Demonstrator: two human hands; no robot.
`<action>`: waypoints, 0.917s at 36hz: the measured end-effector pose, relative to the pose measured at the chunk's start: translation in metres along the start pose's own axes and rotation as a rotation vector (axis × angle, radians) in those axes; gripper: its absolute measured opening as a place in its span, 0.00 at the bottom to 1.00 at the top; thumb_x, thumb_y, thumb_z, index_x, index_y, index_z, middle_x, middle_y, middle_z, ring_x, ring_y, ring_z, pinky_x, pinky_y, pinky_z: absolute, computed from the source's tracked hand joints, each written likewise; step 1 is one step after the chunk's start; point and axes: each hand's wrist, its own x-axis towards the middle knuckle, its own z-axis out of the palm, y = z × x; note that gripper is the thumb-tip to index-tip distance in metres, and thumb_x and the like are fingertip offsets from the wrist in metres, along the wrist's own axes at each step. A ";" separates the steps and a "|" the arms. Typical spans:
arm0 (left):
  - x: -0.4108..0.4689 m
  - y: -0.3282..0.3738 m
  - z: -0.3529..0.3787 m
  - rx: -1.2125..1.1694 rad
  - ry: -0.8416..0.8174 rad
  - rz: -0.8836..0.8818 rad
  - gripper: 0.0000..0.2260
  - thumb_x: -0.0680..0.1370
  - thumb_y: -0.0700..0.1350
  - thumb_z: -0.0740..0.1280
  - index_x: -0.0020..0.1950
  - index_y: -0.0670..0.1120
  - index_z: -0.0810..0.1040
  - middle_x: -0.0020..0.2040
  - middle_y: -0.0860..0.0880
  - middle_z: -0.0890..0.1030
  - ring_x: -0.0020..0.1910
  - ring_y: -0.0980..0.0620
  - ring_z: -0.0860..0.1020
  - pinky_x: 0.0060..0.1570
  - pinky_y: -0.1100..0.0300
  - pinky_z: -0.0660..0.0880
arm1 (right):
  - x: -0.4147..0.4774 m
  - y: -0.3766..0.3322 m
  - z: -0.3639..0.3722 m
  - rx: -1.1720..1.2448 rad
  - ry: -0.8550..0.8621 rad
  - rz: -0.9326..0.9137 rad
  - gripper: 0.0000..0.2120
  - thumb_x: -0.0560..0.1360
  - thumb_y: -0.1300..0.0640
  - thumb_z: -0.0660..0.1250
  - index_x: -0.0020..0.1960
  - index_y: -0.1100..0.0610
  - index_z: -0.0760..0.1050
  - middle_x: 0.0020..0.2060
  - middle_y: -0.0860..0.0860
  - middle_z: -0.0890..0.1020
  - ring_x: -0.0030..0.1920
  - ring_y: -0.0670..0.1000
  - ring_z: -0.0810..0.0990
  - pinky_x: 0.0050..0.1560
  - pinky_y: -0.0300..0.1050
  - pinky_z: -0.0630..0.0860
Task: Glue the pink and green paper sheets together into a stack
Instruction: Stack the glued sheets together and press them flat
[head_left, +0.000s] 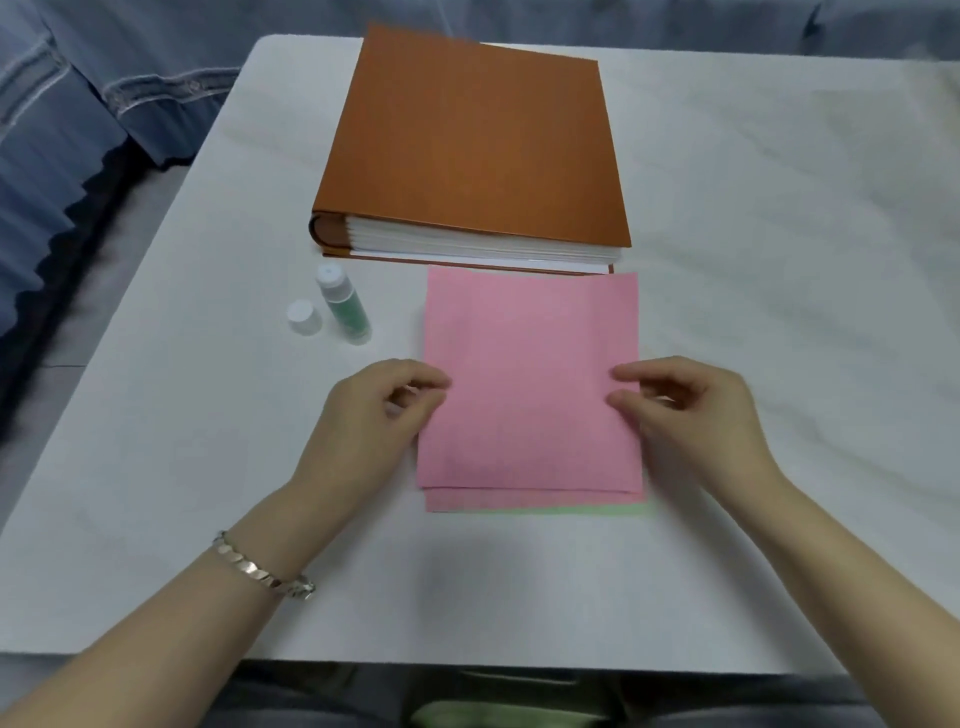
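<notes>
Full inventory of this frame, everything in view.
table: one, white, under everything
album: one, orange-brown, closed, far centre
glue bottle: one, green, uncapped, left of sheets
cap: one, white, left of bottle
pink sheets: two, stacked mid-table, lower one showing at near edge
green sheet: one, under the pink, sliver at near edge
cloth: blue, beyond table's left side
bracelet: one, silver, left wrist
left hand, right hand: pinch top pink sheet's side edges

The paper stack (530, 374) lies before the album (467, 145), glue bottle (345, 306) and cap (304, 317) to its left.
</notes>
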 end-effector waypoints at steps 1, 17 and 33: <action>-0.001 -0.002 0.001 0.011 -0.004 0.013 0.14 0.74 0.36 0.70 0.41 0.57 0.78 0.40 0.59 0.79 0.35 0.62 0.74 0.39 0.74 0.70 | 0.001 0.001 0.000 -0.001 0.002 -0.001 0.11 0.67 0.67 0.74 0.44 0.52 0.81 0.33 0.50 0.77 0.33 0.43 0.72 0.37 0.29 0.70; -0.015 -0.002 -0.003 0.001 -0.100 -0.068 0.17 0.71 0.35 0.72 0.48 0.57 0.77 0.37 0.57 0.75 0.31 0.65 0.73 0.37 0.77 0.67 | -0.005 0.013 -0.011 -0.048 -0.190 -0.044 0.24 0.65 0.70 0.74 0.48 0.43 0.77 0.49 0.44 0.77 0.36 0.47 0.73 0.41 0.32 0.72; -0.018 -0.008 0.000 0.058 -0.114 -0.029 0.19 0.70 0.35 0.73 0.47 0.60 0.76 0.41 0.57 0.76 0.34 0.64 0.75 0.39 0.77 0.68 | -0.009 0.023 -0.010 -0.062 -0.203 -0.100 0.25 0.66 0.72 0.73 0.51 0.44 0.75 0.49 0.44 0.76 0.37 0.43 0.74 0.41 0.29 0.72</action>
